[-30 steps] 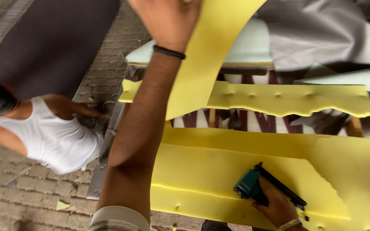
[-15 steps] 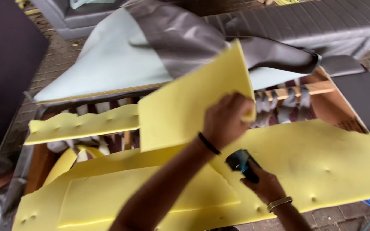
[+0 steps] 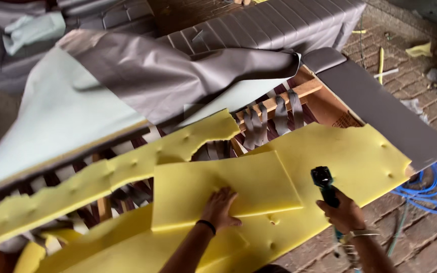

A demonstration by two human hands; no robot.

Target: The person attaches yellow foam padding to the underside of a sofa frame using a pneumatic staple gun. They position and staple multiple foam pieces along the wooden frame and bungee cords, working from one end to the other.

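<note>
On brick paving [image 3: 421, 237], sofa frame [image 3: 324, 103], yellow foam [image 3: 223, 189]

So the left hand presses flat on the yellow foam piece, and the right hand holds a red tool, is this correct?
Not quite. In the head view the tool in the right hand is teal and black, not red. The rest is right: the left hand presses flat on the yellow foam piece.

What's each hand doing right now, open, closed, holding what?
Left hand: open, pressed flat on the loose yellow foam piece.
Right hand: closed around the grip of a teal and black staple gun.
</note>
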